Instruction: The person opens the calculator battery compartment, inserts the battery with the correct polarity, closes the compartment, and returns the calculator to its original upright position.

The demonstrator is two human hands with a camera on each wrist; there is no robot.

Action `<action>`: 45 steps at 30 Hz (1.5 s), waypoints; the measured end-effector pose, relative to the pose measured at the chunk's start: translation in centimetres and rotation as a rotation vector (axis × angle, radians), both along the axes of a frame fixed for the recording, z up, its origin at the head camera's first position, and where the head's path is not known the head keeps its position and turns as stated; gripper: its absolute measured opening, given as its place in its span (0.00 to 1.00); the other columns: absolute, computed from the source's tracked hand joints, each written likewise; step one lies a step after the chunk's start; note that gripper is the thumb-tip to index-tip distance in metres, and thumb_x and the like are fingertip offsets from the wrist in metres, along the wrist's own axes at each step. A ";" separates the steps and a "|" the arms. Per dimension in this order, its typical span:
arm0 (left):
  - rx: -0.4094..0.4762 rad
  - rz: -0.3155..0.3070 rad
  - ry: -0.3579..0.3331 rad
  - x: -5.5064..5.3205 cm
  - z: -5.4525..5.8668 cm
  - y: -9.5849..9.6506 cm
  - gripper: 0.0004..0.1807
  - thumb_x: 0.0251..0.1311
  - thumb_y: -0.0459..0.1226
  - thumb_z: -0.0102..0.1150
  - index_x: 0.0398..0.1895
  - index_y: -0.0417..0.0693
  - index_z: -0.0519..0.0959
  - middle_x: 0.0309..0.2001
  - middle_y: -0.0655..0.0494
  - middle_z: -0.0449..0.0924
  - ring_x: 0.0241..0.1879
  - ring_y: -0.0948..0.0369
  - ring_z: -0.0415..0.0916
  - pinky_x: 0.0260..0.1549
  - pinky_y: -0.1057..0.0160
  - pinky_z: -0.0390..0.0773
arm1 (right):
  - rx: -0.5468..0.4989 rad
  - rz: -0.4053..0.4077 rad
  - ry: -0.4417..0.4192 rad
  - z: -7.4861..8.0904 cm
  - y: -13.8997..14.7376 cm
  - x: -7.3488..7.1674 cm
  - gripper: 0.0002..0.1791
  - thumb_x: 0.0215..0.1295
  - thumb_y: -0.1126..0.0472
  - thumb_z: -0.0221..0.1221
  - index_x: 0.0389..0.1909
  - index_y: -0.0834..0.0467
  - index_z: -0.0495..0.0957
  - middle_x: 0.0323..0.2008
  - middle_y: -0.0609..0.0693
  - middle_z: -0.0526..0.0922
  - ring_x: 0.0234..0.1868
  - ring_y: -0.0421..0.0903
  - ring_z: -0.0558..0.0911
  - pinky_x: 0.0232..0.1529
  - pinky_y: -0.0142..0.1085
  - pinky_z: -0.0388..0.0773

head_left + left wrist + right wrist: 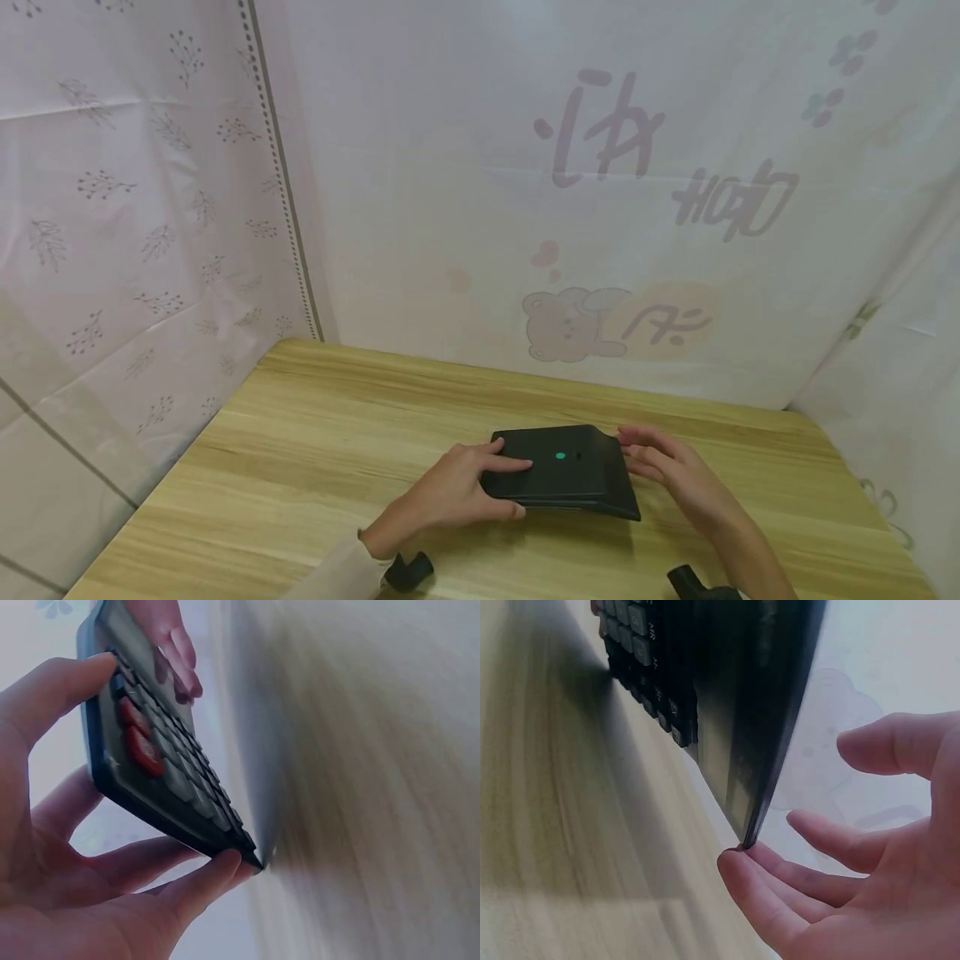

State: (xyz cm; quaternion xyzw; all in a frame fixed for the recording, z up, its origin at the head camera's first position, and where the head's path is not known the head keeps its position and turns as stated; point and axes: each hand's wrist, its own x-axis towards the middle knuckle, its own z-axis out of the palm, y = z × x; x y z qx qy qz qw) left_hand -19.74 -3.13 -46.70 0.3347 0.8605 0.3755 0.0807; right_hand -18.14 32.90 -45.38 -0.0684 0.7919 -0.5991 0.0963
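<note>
A black calculator point(543, 479) is held over the wooden table, its back with a green dot turned up toward the head view. My left hand point(457, 492) grips its left end, with fingers over the back and the thumb along the near edge. From below, the left wrist view shows its grey keys and red keys point(142, 750). My right hand point(686, 471) is at the other end, by the screen. In the right wrist view, its fingertips touch a corner of the screen point(724, 772) end while the other fingers are spread apart.
The wooden table point(322, 417) spreads out on all sides of the hands. Pale printed curtains point(420, 183) hang behind it and at both sides. Black wrist mounts point(408, 572) show below both hands.
</note>
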 end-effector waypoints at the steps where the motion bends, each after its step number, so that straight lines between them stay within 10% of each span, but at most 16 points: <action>1: 0.015 -0.002 -0.001 0.0 0.0 0.0 0.31 0.62 0.55 0.77 0.69 0.65 0.87 0.75 0.36 0.73 0.75 0.44 0.72 0.68 0.45 0.77 | -0.018 -0.002 0.001 0.2 0.1 0.0 0.31 0.91 0.59 0.49 0.80 0.77 0.60 0.75 0.75 0.68 0.60 0.35 0.83 0.61 0.31 0.80; 10: 0.132 -0.031 -0.033 -0.3 0.6 -0.4 0.28 0.71 0.55 0.70 0.72 0.64 0.85 0.71 0.48 0.80 0.74 0.55 0.75 0.68 0.51 0.77 | -0.099 0.001 0.080 1.1 0.4 0.4 0.29 0.92 0.59 0.48 0.77 0.78 0.63 0.70 0.54 0.78 0.63 0.34 0.82 0.61 0.30 0.80; 18: 0.229 -0.016 -0.138 -0.3 0.9 -0.4 0.26 0.75 0.56 0.66 0.73 0.68 0.84 0.68 0.57 0.83 0.50 0.66 0.82 0.44 0.66 0.78 | -0.218 0.039 0.125 1.2 0.7 0.5 0.24 0.91 0.65 0.46 0.76 0.76 0.67 0.66 0.36 0.79 0.66 0.31 0.80 0.63 0.28 0.78; 24: 0.333 -0.040 -0.224 -0.2 1.0 -0.4 0.25 0.79 0.50 0.64 0.75 0.64 0.82 0.71 0.60 0.82 0.64 0.66 0.80 0.58 0.65 0.79 | -0.325 0.110 0.214 1.4 0.6 0.7 0.22 0.90 0.70 0.41 0.74 0.67 0.75 0.69 0.40 0.79 0.68 0.37 0.81 0.67 0.33 0.77; 34: 0.448 -0.058 -0.340 -0.1 1.0 -0.4 0.25 0.84 0.44 0.58 0.80 0.57 0.77 0.72 0.52 0.81 0.60 0.63 0.85 0.55 0.64 0.83 | -0.389 0.142 0.296 1.7 0.2 0.9 0.25 0.89 0.74 0.37 0.78 0.68 0.70 0.73 0.45 0.78 0.72 0.41 0.80 0.69 0.34 0.75; 45: 0.548 -0.068 -0.458 0.1 1.2 -0.3 0.28 0.87 0.41 0.55 0.84 0.47 0.70 0.68 0.42 0.82 0.55 0.57 0.82 0.61 0.39 0.82 | -0.523 0.075 0.297 1.6 -1.1 0.8 0.30 0.85 0.78 0.39 0.73 0.51 0.76 0.70 0.49 0.78 0.69 0.43 0.82 0.69 0.35 0.75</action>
